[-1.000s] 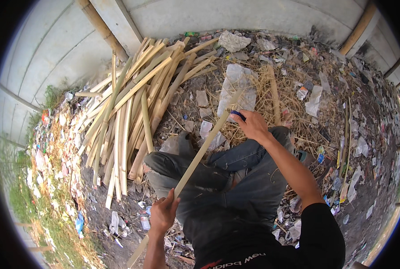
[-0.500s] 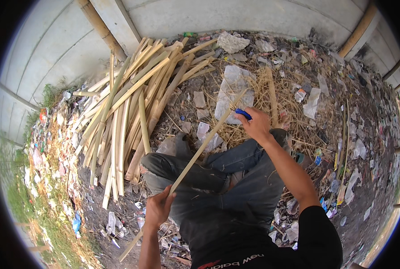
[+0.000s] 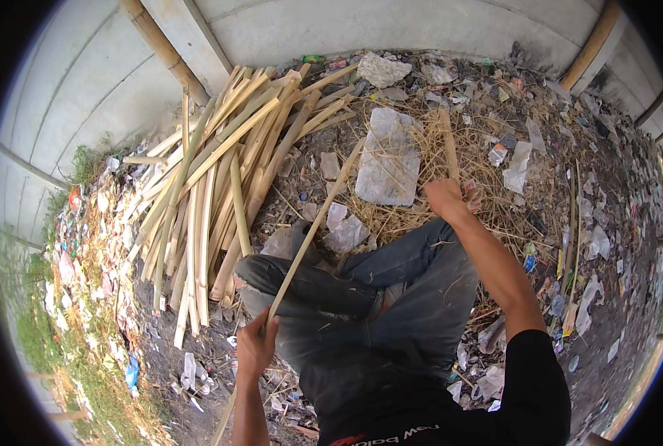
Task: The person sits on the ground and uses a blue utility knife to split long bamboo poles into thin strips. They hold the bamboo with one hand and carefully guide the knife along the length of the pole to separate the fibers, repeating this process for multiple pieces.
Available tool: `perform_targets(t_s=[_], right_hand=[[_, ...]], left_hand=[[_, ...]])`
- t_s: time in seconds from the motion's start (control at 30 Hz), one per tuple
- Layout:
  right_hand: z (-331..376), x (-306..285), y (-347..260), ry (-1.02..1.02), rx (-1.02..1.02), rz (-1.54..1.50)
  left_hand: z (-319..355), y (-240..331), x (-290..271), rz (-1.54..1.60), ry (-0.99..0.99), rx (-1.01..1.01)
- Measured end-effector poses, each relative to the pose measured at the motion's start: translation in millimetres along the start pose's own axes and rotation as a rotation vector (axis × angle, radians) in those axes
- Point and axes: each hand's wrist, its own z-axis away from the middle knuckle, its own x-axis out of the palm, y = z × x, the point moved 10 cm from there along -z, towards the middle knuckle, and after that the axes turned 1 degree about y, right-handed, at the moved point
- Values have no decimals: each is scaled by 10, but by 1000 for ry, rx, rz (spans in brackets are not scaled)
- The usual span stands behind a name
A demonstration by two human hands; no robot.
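Observation:
I sit on the ground with my legs in dark jeans [image 3: 391, 297] folded under me. My left hand [image 3: 256, 348] is shut on a long thin bamboo strip [image 3: 313, 230]. The strip runs from my lower left up over my knee toward a pale plastic sheet [image 3: 387, 160]. My right hand [image 3: 443, 197] is stretched forward over the dry straw, off the strip, with its fingers curled. The blue-handled tool it held a moment ago is hidden under the hand. A short bamboo piece [image 3: 449, 145] lies just beyond that hand.
A large pile of split bamboo slats [image 3: 212, 186] lies to my left against a grey concrete wall [image 3: 331, 30]. Litter and plastic scraps [image 3: 569, 223] cover the ground on the right. Grass and rubbish [image 3: 71, 297] line the left edge.
My right hand, with the blue-handled tool, has left the strip and moved right and forward over the straw. My left hand has slid slightly up along the strip.

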Motion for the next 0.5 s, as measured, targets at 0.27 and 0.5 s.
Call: perform_targets(t_s=[0.27, 0.5], right_hand=[[446, -422, -1020, 86, -215, -73], [708, -680, -1513, 338, -310, -488]], left_hand=[[-43, 66, 52, 41, 13, -40], [-139, 255, 161, 92, 38, -9]])
